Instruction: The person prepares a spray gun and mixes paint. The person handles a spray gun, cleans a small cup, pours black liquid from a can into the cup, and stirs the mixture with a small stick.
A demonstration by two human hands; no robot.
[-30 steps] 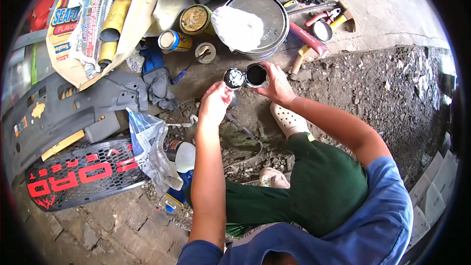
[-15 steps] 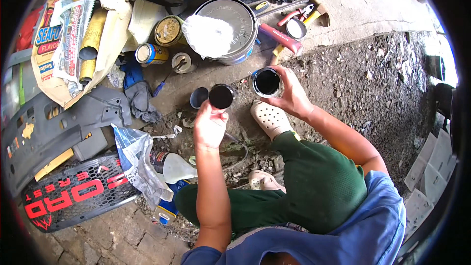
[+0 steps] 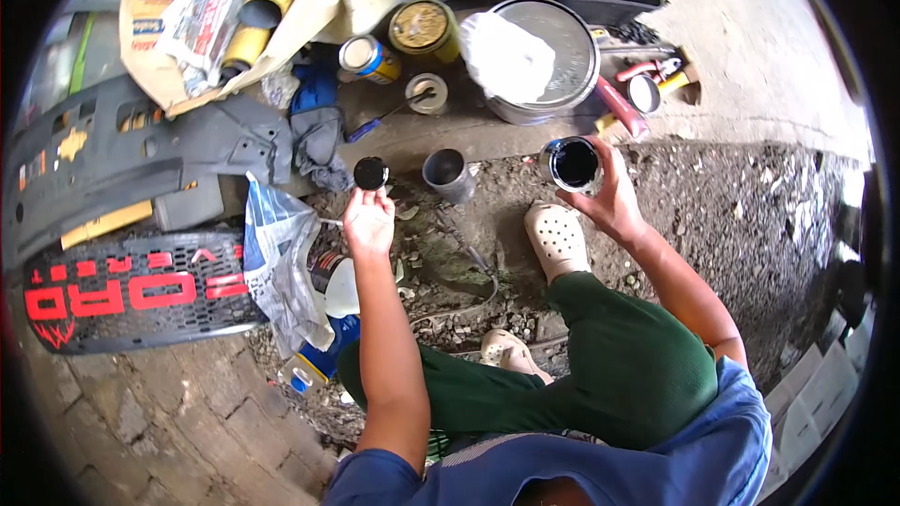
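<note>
In my left hand (image 3: 369, 222), raised over the ground on the left, a small round black lid (image 3: 371, 172) is held at the fingertips. My right hand (image 3: 614, 195) is wrapped round the side of an open can (image 3: 574, 165) with glossy black inside, probably paint. Between the two hands, nearer the left one, a dark empty-looking cup (image 3: 448, 175) stands on the ground. Beyond it, a small open tin (image 3: 427, 94) has a blue-handled screwdriver (image 3: 367, 129) leaning across its top.
A large lidded pail (image 3: 572, 47) with a white cloth (image 3: 511, 56) stands at the back, beside several tins. Pliers (image 3: 653, 70) and a hammer (image 3: 682, 82) lie right of it. A black car grille (image 3: 141, 295) and grey plastic panel (image 3: 187, 136) lie left. My shoe (image 3: 557, 234) is below the can.
My left hand has moved the black lid leftward, away from the cup and the can. My right hand still holds the can. The whole view has shifted, so most things appear farther right.
</note>
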